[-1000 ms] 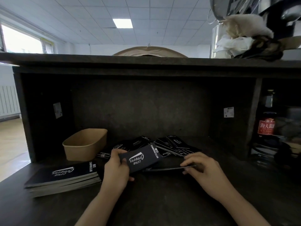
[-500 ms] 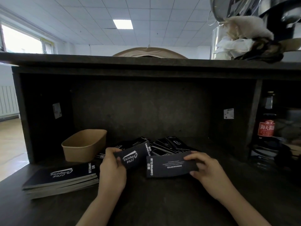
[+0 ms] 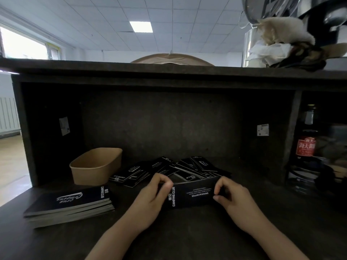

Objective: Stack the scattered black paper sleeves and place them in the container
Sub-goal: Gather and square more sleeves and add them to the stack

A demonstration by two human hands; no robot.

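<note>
Both hands hold black paper sleeves (image 3: 191, 195) upright on the dark counter, the front one printed "CAMPING CLUB". My left hand (image 3: 152, 196) pinches their left end and my right hand (image 3: 228, 196) pinches the right end. Behind them lies a scattered pile of several more black sleeves (image 3: 169, 170). A neat stack of sleeves (image 3: 69, 205) rests at the front left. The brown paper container (image 3: 95, 166) stands behind that stack, and nothing shows inside it.
A dark shelf alcove with a low top board (image 3: 169, 72) encloses the work area. A dark bottle with a red label (image 3: 307, 139) and other items stand in the right compartment. Cloths and metal pots sit on the shelf top at right.
The hands came together: the sleeve in my left hand and the one in my right hand now stand as one bundle between both hands.
</note>
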